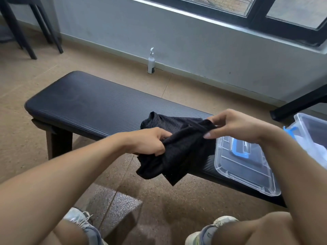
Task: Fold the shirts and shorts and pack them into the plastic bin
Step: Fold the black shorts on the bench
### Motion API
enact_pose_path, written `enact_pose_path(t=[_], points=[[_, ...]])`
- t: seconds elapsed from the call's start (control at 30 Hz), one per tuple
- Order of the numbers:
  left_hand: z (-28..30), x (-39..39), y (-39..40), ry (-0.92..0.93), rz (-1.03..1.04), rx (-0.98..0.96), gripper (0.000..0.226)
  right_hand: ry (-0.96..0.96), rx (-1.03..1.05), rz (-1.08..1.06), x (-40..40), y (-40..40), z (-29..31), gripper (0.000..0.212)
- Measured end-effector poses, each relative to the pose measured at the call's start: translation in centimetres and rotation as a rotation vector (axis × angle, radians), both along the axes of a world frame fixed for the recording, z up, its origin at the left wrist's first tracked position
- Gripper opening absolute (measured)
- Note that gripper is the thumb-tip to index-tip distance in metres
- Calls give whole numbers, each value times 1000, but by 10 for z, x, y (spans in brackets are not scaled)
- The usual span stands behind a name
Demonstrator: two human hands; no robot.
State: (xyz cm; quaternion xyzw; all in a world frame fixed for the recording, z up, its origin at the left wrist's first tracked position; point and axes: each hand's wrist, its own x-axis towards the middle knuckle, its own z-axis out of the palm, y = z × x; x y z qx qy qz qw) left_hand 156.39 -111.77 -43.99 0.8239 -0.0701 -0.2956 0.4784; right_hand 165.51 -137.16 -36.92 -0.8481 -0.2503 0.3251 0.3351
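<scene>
1. The left hand (150,141) has its fingers curled tight round a bunch of the black mesh shorts (175,147); the right hand (235,126) pinches the upper edge of the same garment between thumb and fingertips.
2. The shorts hang crumpled between the two hands, above the near edge of the worktop (92,106), with the lower part drooping past that edge. No fold shows in them yet.
3. The plastic bin (311,131) stands at the far right, partly cut off by the frame. Something pale lies inside it, but whether that is folded clothing I cannot tell.
4. By my reading the task is at an early or middle stage: this garment has yet to be spread, folded and packed.
5. The clear lid (247,167) with blue clips lies flat on the worktop just beside the shorts, taking up the right end; the left stretch is the likelier folding place.
6. A white pump bottle (151,61) stands on the floor by the wall, well apart.
</scene>
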Motion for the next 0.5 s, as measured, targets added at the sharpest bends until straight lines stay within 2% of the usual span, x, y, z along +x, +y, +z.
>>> enact_pose_path(t=[0.03, 0.1, 0.2, 0.27, 0.4, 0.5], points=[[0, 1, 5, 55, 4, -64, 42, -17, 52, -37, -1, 4, 0, 30], [7, 2, 12, 109, 14, -171, 41, -78, 103, -95, -3, 14, 0, 36], [18, -3, 9, 13, 135, -200, 47, -132, 137, -155, -10, 28, 1, 33], [19, -8, -2, -100, 263, -126, 62, -186, 142, -202, -16, 39, -1, 29], [6, -16, -30, -271, 387, 116, 116, -265, 89, -269, -22, 57, -4, 29], [-5, -17, -42, -329, 445, 161, 124, -293, 42, -300, -23, 62, -5, 31]])
